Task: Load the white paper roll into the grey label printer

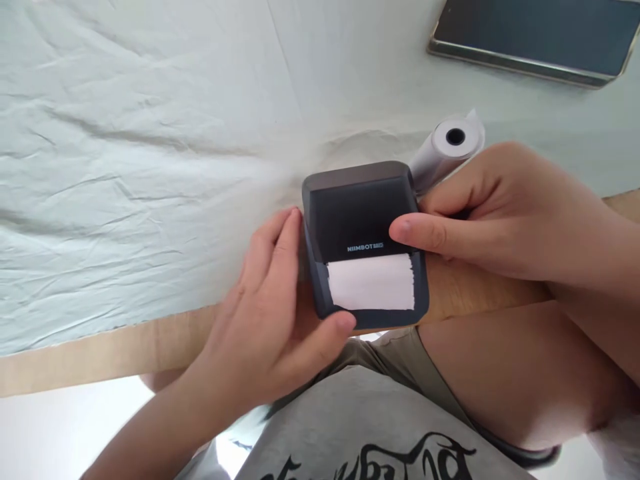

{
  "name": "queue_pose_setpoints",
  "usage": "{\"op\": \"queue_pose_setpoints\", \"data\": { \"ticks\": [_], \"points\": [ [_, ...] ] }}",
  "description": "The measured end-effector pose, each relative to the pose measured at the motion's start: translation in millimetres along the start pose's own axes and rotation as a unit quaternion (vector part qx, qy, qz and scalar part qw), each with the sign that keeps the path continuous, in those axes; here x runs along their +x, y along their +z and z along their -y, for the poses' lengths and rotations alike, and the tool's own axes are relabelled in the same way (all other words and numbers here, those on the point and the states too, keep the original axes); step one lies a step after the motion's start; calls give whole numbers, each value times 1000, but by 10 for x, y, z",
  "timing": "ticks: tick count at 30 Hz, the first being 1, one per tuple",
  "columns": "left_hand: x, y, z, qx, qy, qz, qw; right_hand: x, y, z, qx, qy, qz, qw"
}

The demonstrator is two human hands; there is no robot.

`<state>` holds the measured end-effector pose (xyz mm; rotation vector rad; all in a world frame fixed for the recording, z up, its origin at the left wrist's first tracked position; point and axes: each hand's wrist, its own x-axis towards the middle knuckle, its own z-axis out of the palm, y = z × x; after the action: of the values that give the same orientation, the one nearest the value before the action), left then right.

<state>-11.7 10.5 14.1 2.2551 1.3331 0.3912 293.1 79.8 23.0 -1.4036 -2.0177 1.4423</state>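
A black label printer [357, 210] marked NIIMBOT is held between my two hands near the table's front edge. A strip of white paper [373, 283] with ragged side edges lies over its lower front. My left hand [270, 307] grips the printer's left side, its thumb on the bottom corner and its fingers along the side. My right hand [500, 213] holds the right side, thumb on the top face and bent fingers at the edge. Just behind the right fingers lies a white paper roll [440, 152] with a dark core, its loose end sticking up.
A dark smartphone [535, 37] in a clear-edged case lies at the top right. A pale, wrinkled cloth [150, 167] covers the table, and a bare wooden edge [115, 350] runs along its front. My lap is just below that edge.
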Motion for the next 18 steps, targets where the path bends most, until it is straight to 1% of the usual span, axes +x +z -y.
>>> {"op": "queue_pose_setpoints", "data": {
  "ticks": [1,3,5,7,9,10,12,15,17,18],
  "points": [
    [64,38,25,-1,13,10,1000,-8,12,-6,-1,-1,-2,1000],
    [99,94,40,13,25,18,999,-28,31,-13,-2,1,5,1000],
    [58,140,20,35,28,1,999,-44,37,-6,-14,1,5,1000],
    [1,194,-11,54,26,-33,998,-50,32,15,-34,0,-11,999],
    [-37,243,-35,58,14,-81,995,-45,24,44,-48,-13,-50,998],
    [-44,258,-42,59,10,-92,994,-41,19,59,-53,-19,-64,996],
    [-41,257,-47,65,7,-79,995,-33,11,83,-62,-27,-70,995],
    [-22,204,-41,64,24,-41,997,-35,8,99,-79,-22,-38,996],
    [-14,177,-32,62,33,-42,997,-46,23,98,-93,-16,-30,995],
    [-13,175,-27,61,37,-46,996,-53,38,95,-109,-8,-37,993]
  ]
}}
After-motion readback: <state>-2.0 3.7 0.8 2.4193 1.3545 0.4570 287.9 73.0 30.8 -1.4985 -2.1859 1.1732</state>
